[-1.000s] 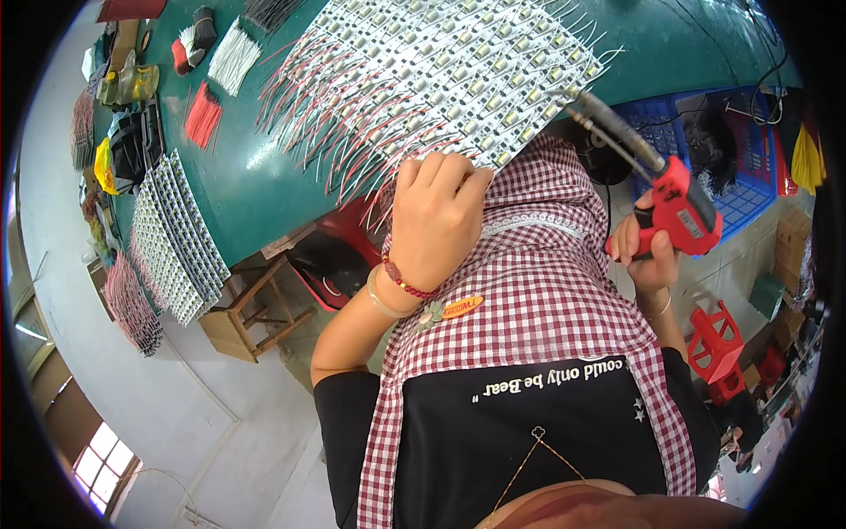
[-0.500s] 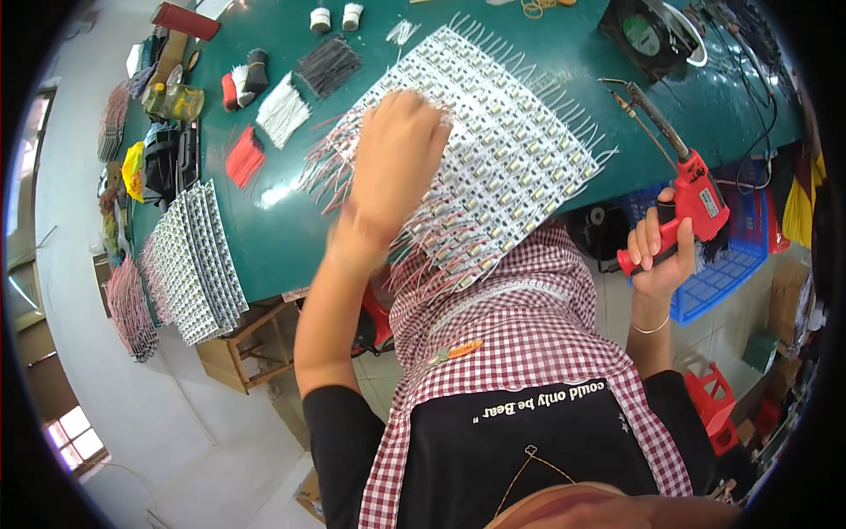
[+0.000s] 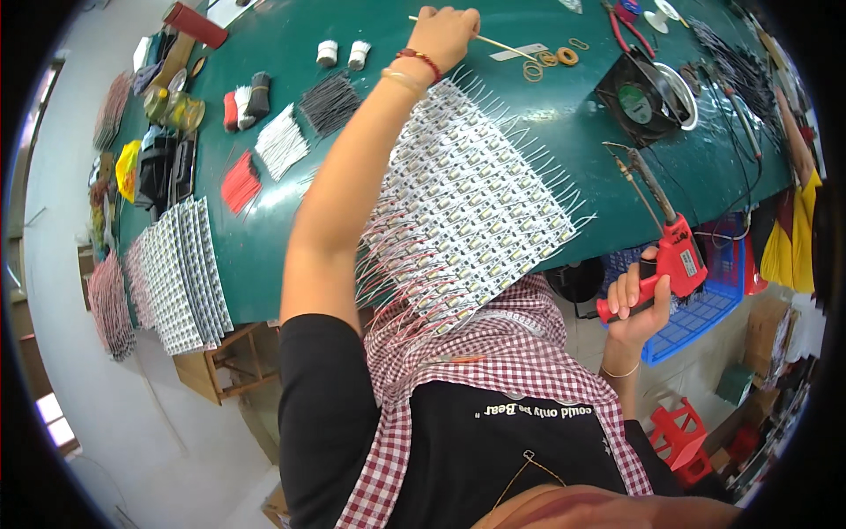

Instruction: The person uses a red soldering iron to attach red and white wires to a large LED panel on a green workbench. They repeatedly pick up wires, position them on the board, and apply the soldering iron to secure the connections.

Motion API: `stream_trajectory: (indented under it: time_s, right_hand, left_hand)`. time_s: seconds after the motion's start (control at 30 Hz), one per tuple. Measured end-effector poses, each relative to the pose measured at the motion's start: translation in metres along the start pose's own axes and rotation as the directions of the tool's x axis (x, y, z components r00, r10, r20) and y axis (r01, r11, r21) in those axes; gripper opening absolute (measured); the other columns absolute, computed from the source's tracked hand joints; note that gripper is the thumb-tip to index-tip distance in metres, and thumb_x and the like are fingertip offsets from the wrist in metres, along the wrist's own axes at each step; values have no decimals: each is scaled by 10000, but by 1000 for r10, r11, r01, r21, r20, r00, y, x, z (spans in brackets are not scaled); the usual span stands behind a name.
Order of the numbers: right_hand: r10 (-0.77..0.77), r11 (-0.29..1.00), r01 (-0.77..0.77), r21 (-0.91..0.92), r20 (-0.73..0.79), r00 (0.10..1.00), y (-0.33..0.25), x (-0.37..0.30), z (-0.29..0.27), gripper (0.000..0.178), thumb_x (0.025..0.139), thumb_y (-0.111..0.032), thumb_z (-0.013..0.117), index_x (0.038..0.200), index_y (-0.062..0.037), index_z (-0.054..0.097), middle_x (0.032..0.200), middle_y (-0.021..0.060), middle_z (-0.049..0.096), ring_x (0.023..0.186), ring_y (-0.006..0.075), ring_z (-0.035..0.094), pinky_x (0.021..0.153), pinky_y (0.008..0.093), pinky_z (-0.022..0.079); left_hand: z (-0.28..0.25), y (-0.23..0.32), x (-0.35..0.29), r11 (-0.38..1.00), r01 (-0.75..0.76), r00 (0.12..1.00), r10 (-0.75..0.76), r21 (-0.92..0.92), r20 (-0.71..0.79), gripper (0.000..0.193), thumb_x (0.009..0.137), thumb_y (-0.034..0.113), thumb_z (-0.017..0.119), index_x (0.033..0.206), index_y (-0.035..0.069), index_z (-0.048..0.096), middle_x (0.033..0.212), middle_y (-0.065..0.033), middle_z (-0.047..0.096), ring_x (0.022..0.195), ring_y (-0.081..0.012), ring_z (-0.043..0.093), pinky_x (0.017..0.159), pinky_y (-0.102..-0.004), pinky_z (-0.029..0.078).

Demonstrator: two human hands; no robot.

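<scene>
My left hand (image 3: 445, 31), top centre, pinches a thin pale wooden stick (image 3: 498, 44) running rightward. My right hand (image 3: 636, 304), lower right, grips the red soldering gun (image 3: 671, 256), tip pointing up-left.

From my head, one fisheye view looks steeply down past my left hand (image 3: 443, 31) and right hand (image 3: 636, 300) onto the green bench (image 3: 546, 132), close.

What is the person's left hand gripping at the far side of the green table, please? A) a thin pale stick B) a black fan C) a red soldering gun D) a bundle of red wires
A: the left hand is closed around a thin pale stick above the green table, while the right hand holds the red soldering gun.
</scene>
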State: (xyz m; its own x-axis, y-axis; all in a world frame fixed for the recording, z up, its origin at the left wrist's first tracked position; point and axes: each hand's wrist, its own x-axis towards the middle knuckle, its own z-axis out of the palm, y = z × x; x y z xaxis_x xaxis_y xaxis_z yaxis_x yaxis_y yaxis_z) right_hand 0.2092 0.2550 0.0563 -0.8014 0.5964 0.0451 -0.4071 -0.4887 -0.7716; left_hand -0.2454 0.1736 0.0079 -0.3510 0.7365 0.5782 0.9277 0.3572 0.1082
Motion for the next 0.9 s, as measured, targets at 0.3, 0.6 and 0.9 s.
stream_trajectory:
  time_s: [0.3,0.6,0.9]
  right_hand:
    - [82,996,-80,-39,57,995,2,13,8,447,982,-402,491,1180,-10,408,565,25,425,375,106,375,402,254,381]
    - [122,992,-122,-7,112,986,6,17,17,407,1000,-356,473,1198,-7,398,573,37,419,383,110,380,417,254,393]
    - [122,992,-121,-28,69,990,6,15,21,389,1005,-346,467,1190,-8,406,580,30,416,386,100,372,416,244,380]
  left_hand:
    - [-158,-40,-117,974,209,972,-197,-88,128,70,840,98,623,863,104,689,783,-39,650,810,-239,577,776,-374,423]
    - [-143,-59,-161,969,240,957,-247,63,152,91,843,112,628,849,136,715,784,3,650,832,-212,562,842,-374,380]
    - [-136,-66,-162,965,259,945,-244,-42,217,94,845,113,623,854,137,714,812,10,663,831,-207,545,863,-358,353]
